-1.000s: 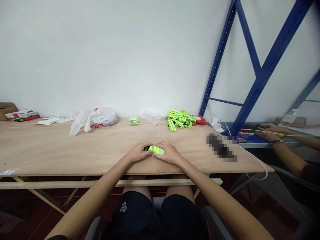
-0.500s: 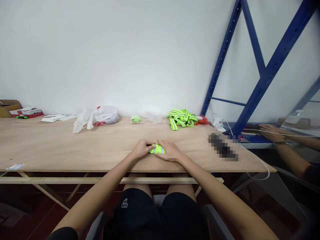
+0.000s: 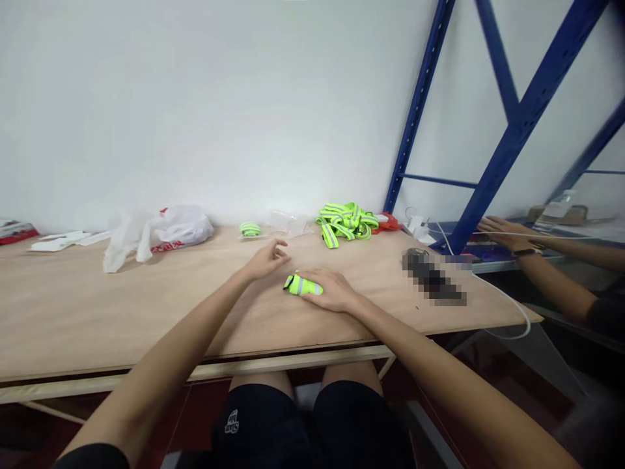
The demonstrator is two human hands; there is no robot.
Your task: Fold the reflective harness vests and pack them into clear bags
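Note:
On the wooden table in front of me lies a folded reflective strap (image 3: 301, 285), neon yellow-green with grey bands and a dark piece at its left end. My right hand (image 3: 333, 290) rests over its right side, thumb along the near edge, gripping it against the tabletop. Up and to the left of the bundle, my left hand (image 3: 267, 260) is raised with nothing in it, its fingers loosely bent and apart. Behind that hand, a small rolled reflective strap (image 3: 250, 229) sits near the wall, beside a clear plastic bag (image 3: 288, 223).
A tangled heap of neon straps (image 3: 346, 223) lies at the back, with a red bag (image 3: 389, 222) beside it. To the left is a white plastic bag (image 3: 183, 226). A blurred-out dark object (image 3: 434, 279) and a white cable (image 3: 508, 306) are at the right, near the blue rack (image 3: 493, 159).
My left hand has let go of the strap bundle and moved up and left, uncovering its dark end. The right hand stays on it. The view has turned slightly right.

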